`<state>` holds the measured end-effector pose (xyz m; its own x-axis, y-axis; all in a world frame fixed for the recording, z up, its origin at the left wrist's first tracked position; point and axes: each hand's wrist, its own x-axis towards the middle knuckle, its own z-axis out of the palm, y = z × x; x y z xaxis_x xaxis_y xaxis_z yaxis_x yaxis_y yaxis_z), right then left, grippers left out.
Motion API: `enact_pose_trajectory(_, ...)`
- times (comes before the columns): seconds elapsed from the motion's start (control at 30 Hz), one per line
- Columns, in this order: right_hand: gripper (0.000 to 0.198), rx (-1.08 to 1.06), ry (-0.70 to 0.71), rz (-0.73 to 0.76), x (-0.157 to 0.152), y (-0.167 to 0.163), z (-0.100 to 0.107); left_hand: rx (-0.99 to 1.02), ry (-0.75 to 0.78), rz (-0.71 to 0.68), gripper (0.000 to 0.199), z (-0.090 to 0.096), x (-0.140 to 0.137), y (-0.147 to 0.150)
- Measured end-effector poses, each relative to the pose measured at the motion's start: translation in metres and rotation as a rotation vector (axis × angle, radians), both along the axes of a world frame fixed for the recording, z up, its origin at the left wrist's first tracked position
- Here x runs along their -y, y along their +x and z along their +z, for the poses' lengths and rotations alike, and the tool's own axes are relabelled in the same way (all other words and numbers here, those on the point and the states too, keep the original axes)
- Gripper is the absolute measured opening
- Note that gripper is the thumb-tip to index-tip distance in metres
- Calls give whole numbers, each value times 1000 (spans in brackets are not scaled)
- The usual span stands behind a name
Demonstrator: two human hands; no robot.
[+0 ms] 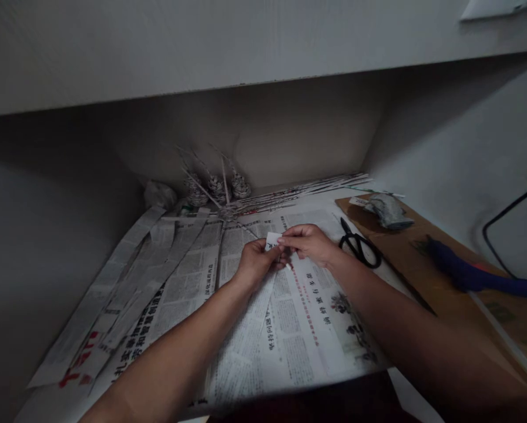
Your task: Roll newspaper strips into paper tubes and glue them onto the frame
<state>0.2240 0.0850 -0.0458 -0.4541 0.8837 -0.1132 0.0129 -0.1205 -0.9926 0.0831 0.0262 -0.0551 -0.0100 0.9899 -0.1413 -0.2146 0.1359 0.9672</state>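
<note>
Your left hand [259,259] and right hand [308,242] pinch a strip [272,239] over the newspaper [201,273], partly hidden by your grip. Beyond the newspaper, cones [241,186] stand dim, hard to make out.

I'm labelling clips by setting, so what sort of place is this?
Probably a small craft corner: thin paper rods lie along the back, black scissors rest to the right, and what looks like a blue glue gun lies on brown cardboard.

One near, head-worn view, forward and down onto the hands [255,262]
</note>
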Motion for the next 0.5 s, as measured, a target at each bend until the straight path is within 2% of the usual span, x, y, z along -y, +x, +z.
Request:
enact_pose_trajectory(0.2,31,57,22,-31,1,0,1,-15,-3,-3,35,0,1,1)
enact_pose_trajectory(0.33,22,84,64,-23,4,-4,1,-7,-34,26,36,-1,1,2)
enact_pose_trajectory(0.5,14,98,221,-61,4,-10,-5,11,-72,42,36,-4,0,1)
